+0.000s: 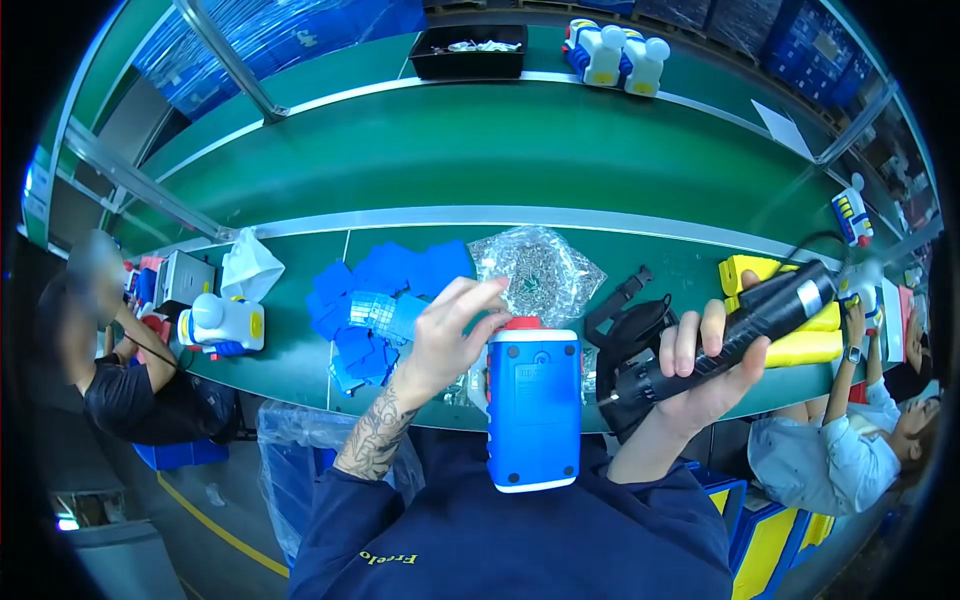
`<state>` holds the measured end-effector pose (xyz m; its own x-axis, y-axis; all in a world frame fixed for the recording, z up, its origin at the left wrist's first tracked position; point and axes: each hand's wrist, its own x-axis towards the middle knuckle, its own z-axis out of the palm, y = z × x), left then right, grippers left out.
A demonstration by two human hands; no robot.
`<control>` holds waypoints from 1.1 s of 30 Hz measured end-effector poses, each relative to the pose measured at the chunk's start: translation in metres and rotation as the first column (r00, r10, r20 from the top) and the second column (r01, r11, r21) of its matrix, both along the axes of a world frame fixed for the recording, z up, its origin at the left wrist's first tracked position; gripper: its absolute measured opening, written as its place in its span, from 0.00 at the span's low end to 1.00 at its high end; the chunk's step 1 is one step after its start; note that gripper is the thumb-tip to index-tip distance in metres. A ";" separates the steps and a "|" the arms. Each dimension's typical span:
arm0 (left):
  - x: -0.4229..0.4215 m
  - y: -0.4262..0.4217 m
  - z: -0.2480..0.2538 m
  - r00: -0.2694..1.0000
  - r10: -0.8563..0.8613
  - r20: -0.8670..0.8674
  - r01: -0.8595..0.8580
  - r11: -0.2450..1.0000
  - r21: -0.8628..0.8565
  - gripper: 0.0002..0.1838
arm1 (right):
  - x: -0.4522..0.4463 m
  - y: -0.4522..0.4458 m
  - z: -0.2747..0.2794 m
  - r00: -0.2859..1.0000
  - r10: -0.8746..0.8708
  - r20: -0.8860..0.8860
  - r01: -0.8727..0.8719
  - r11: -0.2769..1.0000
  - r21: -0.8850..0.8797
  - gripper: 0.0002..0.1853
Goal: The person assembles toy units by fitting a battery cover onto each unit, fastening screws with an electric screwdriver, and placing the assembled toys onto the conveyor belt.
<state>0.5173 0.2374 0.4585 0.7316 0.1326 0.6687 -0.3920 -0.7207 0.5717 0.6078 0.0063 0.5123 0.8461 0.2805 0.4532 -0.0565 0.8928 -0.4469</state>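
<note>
A blue and white plastic case (pixel 534 420) with a red part at its top stands in front of my body, its blue face with dark round corner spots towards me. My left hand (pixel 448 335) is at its upper left edge, thumb and forefinger pinched together; anything between them is too small to make out. In my right hand (pixel 712 375) is a black electric screwdriver (pixel 760 325), its tip angled down left beside the case. Beyond the case lies a clear plastic bag of small metal screws (pixel 535 275). Blue flat pieces (pixel 385 275) are heaped left of it.
Black straps with a buckle (pixel 625 300) and yellow parts (pixel 805 345) lie to the right. A white and blue unit (pixel 225 325) stands left. Co-workers sit on both sides. Across the green conveyor (pixel 480 150) are a black bin (pixel 468 62) and more units (pixel 615 58).
</note>
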 end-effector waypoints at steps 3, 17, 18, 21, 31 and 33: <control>-0.006 -0.009 0.005 0.995 -0.083 0.061 0.081 0.996 0.039 0.30 | -0.013 0.020 0.018 0.970 -0.199 0.140 0.200 0.980 0.007 0.36; -0.021 -0.028 0.024 0.982 -0.180 0.064 0.178 0.983 0.037 0.32 | -0.035 0.055 0.019 0.884 -0.368 0.289 0.348 0.930 0.121 0.45; -0.021 -0.029 0.024 0.982 -0.182 0.053 0.179 0.983 0.044 0.32 | -0.035 0.054 0.019 0.889 -0.357 0.287 0.337 0.934 0.120 0.45; -0.022 -0.031 0.024 0.982 -0.186 0.036 0.184 0.981 0.057 0.31 | -0.036 0.053 0.019 0.898 -0.339 0.282 0.319 0.941 0.115 0.46; -0.019 -0.038 0.021 0.983 -0.177 -0.052 0.179 0.983 0.039 0.30 | -0.038 0.050 0.020 0.903 -0.341 0.260 0.365 0.930 -0.050 0.46; -0.017 -0.044 0.016 0.984 -0.167 -0.064 0.169 0.985 0.021 0.30 | -0.040 0.051 0.020 0.911 -0.340 0.234 0.374 0.920 -0.116 0.46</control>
<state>0.4999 0.1936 0.4742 0.7819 -0.0125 0.6232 -0.4734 -0.6624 0.5806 0.5680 0.0577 0.5326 0.7955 0.0580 0.6031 0.3607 0.7544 -0.5484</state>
